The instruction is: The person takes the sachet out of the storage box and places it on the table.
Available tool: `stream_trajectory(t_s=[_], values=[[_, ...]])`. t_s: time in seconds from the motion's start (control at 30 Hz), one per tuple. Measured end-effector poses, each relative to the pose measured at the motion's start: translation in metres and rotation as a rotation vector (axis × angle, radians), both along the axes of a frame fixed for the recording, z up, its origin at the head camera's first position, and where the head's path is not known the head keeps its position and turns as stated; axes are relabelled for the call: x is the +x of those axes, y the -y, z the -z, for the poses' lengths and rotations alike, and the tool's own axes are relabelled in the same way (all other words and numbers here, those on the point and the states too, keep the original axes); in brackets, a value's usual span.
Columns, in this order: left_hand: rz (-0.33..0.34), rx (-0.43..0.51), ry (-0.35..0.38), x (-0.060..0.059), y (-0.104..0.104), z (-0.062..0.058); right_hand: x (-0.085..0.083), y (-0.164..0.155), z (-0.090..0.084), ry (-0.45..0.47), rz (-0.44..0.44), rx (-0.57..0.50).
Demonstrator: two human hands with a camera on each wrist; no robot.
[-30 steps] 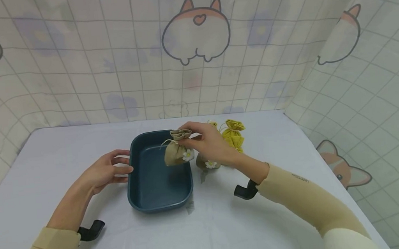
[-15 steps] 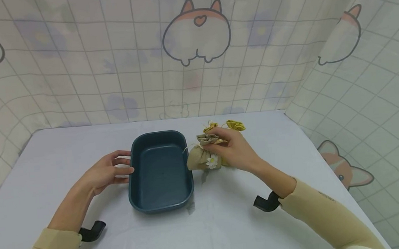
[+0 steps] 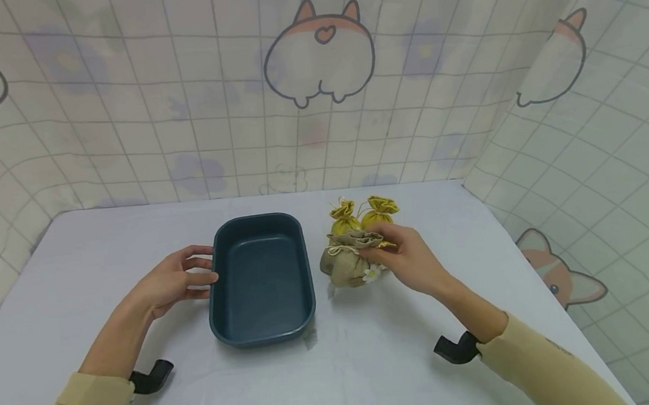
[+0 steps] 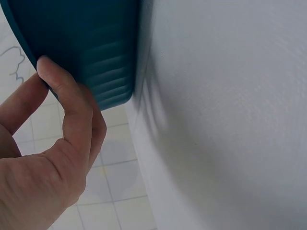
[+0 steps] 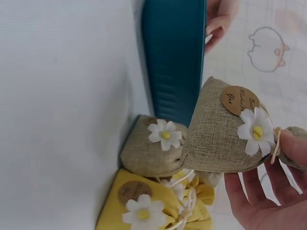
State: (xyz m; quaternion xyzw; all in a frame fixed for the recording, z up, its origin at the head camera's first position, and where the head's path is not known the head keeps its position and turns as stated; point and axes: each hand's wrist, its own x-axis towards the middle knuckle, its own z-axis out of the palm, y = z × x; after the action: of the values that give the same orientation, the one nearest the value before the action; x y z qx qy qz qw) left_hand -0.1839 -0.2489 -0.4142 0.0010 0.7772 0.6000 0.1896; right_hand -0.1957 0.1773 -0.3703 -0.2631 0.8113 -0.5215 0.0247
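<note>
My right hand (image 3: 387, 245) pinches the gathered neck of a brown burlap pouch (image 3: 348, 265) with a daisy on it, just right of the dark blue tray (image 3: 257, 219). In the right wrist view the held pouch (image 5: 218, 139) hangs beside a second brown pouch (image 5: 146, 155) that lies on the table. Two yellow pouches (image 3: 344, 217) (image 3: 381, 209) stand right behind them. My left hand (image 3: 204, 269) rests with relaxed fingers against the tray's left wall; the thumb (image 4: 57, 81) touches the tray's outer side (image 4: 86, 43). The tray holds nothing.
The white table (image 3: 337, 367) ends at a patterned curtain wall (image 3: 316, 101) behind and to the right. Black camera mounts sit at both wrists (image 3: 149, 375) (image 3: 456, 348).
My right hand has carried the brown pouch from over the tray rightward and down to the other pouches. The left hand and tray have not moved.
</note>
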Motion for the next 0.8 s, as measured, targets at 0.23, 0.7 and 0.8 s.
stream_trajectory(t_s=[0.23, 0.7, 0.8], values=[[-0.002, 0.000, -0.003, 0.000, 0.000, 0.001, 0.003, -0.009, 0.010, 0.015, 0.029, 0.019], [0.003, 0.008, -0.023, 0.001, 0.000, 0.002, 0.006, -0.021, 0.035, 0.004, 0.086, 0.084], [0.000, 0.002, -0.029, 0.002, 0.000, 0.001, 0.003, -0.023, 0.039, -0.001, 0.090, 0.090]])
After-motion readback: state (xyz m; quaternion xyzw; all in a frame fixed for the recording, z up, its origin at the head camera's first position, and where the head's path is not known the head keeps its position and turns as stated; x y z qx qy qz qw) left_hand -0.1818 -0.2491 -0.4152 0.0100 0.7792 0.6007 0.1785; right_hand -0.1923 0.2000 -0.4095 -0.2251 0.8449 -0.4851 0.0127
